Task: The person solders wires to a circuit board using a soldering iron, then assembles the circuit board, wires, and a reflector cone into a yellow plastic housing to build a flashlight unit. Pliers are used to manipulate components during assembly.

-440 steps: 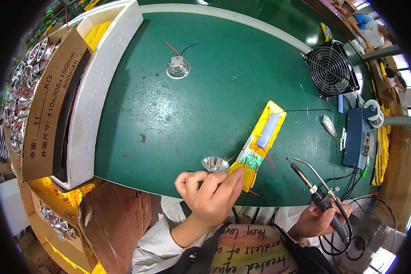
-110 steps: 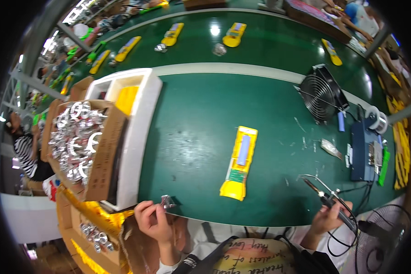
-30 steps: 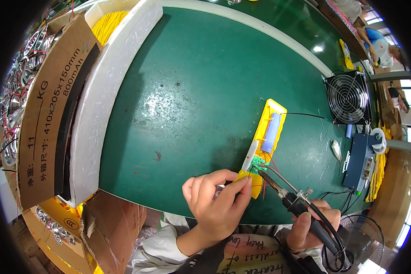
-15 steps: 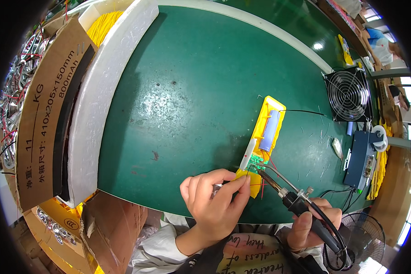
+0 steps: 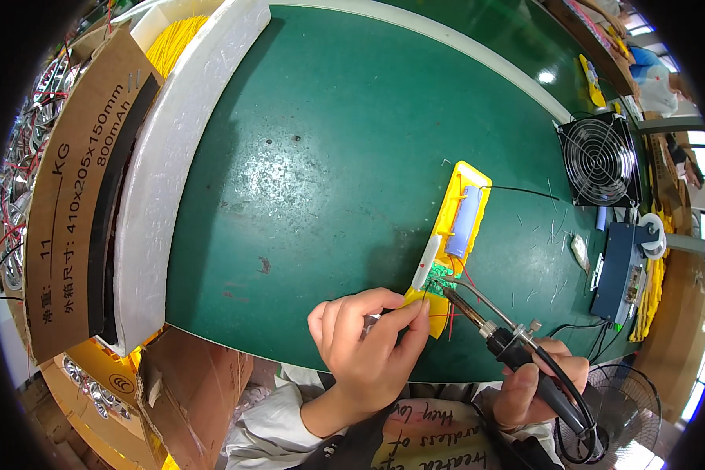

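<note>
On the green tabletop lies a yellow plastic housing [image 5: 449, 215] with a blue-violet cylindrical battery [image 5: 466, 219] inside it. A green circuit board [image 5: 441, 280] sits toward its near end, with thin red and black wires about it. My left hand [image 5: 368, 337] is closed in a pinch on a thin black wire [image 5: 426, 295] beside the board, over the housing's near end. In my right hand [image 5: 534, 392] is a soldering iron [image 5: 509, 348] with a curved metal feed tube along it. Its tip is at the board; whether it touches cannot be made out.
At the left stand a cardboard box [image 5: 78, 196] and a white foam slab [image 5: 172, 157], with yellow wire [image 5: 176, 47] behind. A black fan [image 5: 599, 160], a blue-grey box-shaped device [image 5: 615, 274] and a solder spool [image 5: 652, 235] stand at the right. Wire clippings [image 5: 556, 227] lie near them.
The soldering iron's tip has shifted very slightly at the board. My left hand stays in its pinch, and the housing lies nearly as before.
</note>
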The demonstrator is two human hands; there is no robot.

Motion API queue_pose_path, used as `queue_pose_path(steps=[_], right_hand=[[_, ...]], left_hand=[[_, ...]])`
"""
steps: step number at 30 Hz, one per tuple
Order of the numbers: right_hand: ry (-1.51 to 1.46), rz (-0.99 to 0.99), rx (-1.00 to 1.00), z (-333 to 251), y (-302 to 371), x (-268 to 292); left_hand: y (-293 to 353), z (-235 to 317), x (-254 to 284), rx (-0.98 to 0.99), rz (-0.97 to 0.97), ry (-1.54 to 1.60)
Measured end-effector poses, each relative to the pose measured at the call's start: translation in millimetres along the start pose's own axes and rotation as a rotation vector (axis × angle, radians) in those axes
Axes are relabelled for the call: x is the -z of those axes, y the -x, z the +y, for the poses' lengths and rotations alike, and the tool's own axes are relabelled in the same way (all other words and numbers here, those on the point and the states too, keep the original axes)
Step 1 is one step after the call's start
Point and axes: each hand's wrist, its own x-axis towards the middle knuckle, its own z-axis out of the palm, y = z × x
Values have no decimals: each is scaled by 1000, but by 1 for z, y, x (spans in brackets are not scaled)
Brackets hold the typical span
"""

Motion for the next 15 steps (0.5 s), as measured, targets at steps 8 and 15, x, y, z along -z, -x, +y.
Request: queue_pose_path(steps=[8,15], right_hand=[[-24,-15,11,0,-2,0],[-32,-12,-3,1,0,0]], left_hand=[[-1,1,1,-6,11,-1],[1,-2,0,-7,10,-4]])
